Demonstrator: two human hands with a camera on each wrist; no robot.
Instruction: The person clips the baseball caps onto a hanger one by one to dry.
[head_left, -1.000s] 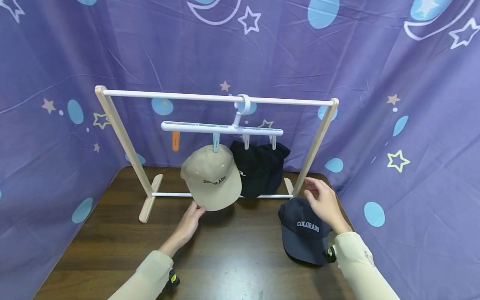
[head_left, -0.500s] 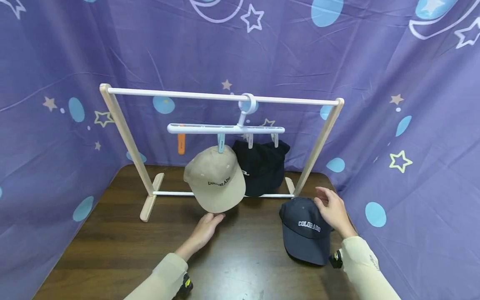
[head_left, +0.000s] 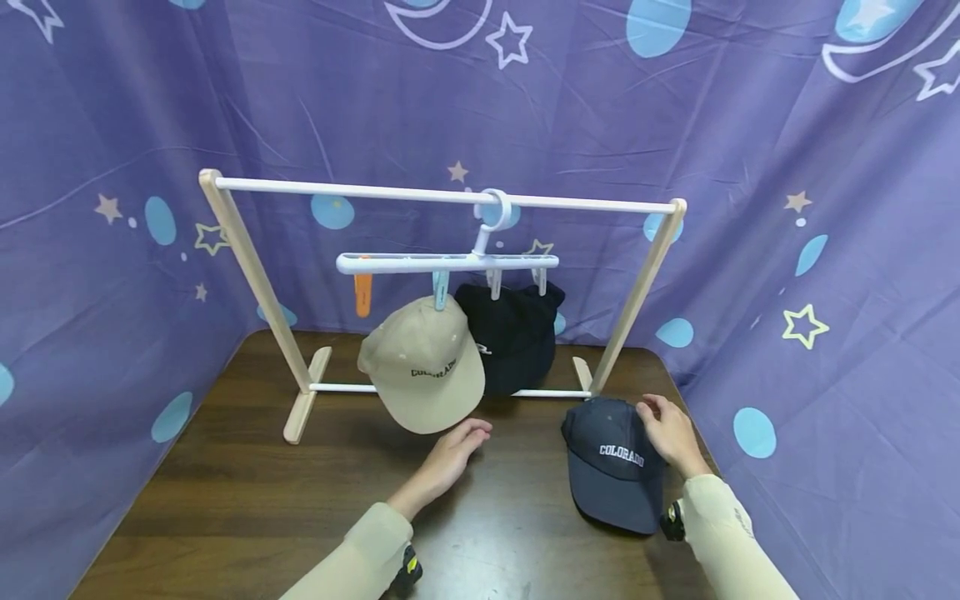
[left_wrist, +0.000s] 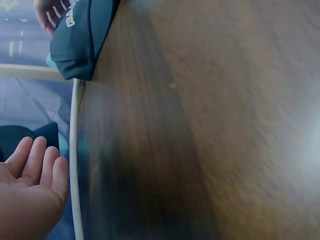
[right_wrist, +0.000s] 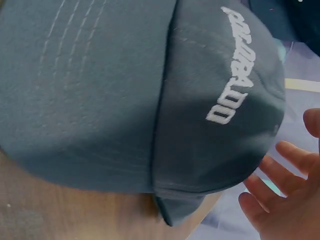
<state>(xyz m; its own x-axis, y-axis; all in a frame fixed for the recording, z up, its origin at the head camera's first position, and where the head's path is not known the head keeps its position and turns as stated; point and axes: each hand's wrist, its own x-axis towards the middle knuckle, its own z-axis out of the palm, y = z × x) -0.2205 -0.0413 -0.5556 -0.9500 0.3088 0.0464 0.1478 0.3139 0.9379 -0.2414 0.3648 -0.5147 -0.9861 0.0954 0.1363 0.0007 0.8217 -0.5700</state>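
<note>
A dark blue baseball cap (head_left: 617,467) lettered COLORADO lies on the table at the right. My right hand (head_left: 672,435) is at its far right side, fingers relaxed beside the crown; in the right wrist view the fingertips (right_wrist: 256,192) meet the crown's edge, though firm contact is unclear. My left hand (head_left: 448,462) reaches in just below a beige COLORADO cap (head_left: 423,367), holding nothing, its fingers extended. A blue clip (head_left: 441,290) on the white hanger (head_left: 450,263) holds the beige cap. Partly behind it hangs a black cap (head_left: 517,337) under two pale clips.
The hanger hooks over the upper bar of a wooden rack (head_left: 258,283). An orange clip (head_left: 363,286) at its left end holds nothing. A white lower bar (head_left: 551,393) crosses near the tabletop (head_left: 225,483). Purple curtains (head_left: 847,350) surround the table.
My left hand has left the beige cap's brim and moved right. The right hand has come down toward the dark blue cap's side. The hanging caps have swung slightly.
</note>
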